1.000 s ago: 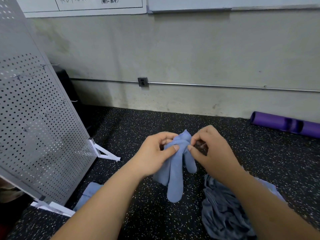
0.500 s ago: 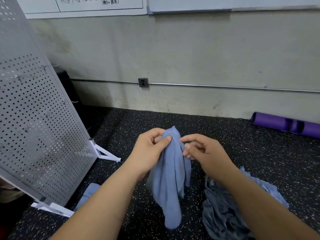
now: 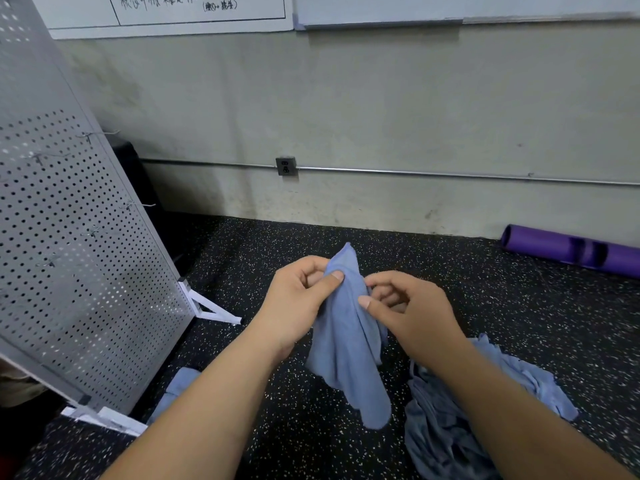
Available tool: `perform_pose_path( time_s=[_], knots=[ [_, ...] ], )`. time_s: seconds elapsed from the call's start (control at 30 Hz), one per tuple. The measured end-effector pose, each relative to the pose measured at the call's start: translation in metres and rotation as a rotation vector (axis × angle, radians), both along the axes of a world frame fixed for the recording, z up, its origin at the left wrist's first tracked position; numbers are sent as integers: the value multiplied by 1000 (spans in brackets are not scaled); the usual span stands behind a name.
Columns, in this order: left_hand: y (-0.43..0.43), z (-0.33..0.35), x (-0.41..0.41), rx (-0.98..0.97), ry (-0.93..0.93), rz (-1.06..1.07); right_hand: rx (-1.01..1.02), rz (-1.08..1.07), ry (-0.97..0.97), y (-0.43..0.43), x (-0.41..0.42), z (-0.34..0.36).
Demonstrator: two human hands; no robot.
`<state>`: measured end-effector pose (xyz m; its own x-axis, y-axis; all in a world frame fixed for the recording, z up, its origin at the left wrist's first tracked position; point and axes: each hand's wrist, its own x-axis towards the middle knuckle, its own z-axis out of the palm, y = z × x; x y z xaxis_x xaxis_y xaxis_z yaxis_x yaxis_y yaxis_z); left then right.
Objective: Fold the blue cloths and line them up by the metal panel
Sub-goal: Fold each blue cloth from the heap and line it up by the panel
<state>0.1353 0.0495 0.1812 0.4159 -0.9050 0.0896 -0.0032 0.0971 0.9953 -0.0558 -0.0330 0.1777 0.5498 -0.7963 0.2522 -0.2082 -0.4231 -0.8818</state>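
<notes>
Progress is judged early. Near the perforated metal panel (image 3: 79, 254), a heap of unfolded blue cloths (image 3: 467, 420) is left at right. One held cloth (image 3: 346, 341) is pinched near its top by the left hand (image 3: 298, 299) and right hand (image 3: 408, 306), above the floor. Only one laid cloth (image 3: 180, 382) is seen by the panel's foot. A second ago the held cloth was bunched; now it hangs longer.

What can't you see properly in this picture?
All in the head view:
- the pile of blue cloths: the right arm covers part and the bottom edge cuts it, so it cannot be counted.
- the cloth beside the metal panel: this cloth is mostly behind the left arm.
- the whiteboard writing: cut by the top edge, too small to read.
- the purple roll: cut off by the right edge.
</notes>
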Motion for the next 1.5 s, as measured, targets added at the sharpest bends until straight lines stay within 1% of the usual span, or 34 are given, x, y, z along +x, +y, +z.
perform_pose_path(
  time_s=[0.1, 0.23, 0.3, 0.43, 0.5, 0.63, 0.7, 0.87, 1.0, 1.1, 1.2, 1.33, 1.4, 1.5],
  knots=[
    [0, 1, -1, 4, -3, -21, 7, -1, 8, 1, 0, -1],
    [0, -1, 1, 6, -74, 12, -177, -115, 40, 3, -2, 4],
    [-2, -2, 3, 8, -133, 40, -211, -142, 58, 1, -5, 8],
    [-3, -5, 6, 30, -258, 75, -137, -118, 100, -9, -13, 14],
    [-3, -6, 8, 34, -297, 85, -105, -172, 99, -15, -18, 17],
    [-4, -6, 8, 39, -285, 105, -59, -337, 90, -26, -28, 19],
    [-4, -4, 8, 43, -260, 100, -17, -360, 38, -30, -29, 17],
    [0, 5, 0, 80, -147, -40, 204, -271, -273, -27, -23, 18],
    [-2, 6, -7, 64, -32, -79, 263, -245, -393, -23, -20, 22],
    [-3, 5, -7, 72, 12, -22, 295, -208, -471, -20, -19, 26],
    [-3, 1, -3, 64, -18, 60, 250, -130, -437, -18, -22, 30],
    [-4, -2, -3, 24, -61, 118, 103, 28, -249, -7, -21, 32],
    [-4, -3, -7, 12, -107, 112, 93, 91, -203, -1, -19, 30],
    [-5, -6, -13, -12, -192, 106, 115, 183, -203, 5, -17, 32]
  ],
)
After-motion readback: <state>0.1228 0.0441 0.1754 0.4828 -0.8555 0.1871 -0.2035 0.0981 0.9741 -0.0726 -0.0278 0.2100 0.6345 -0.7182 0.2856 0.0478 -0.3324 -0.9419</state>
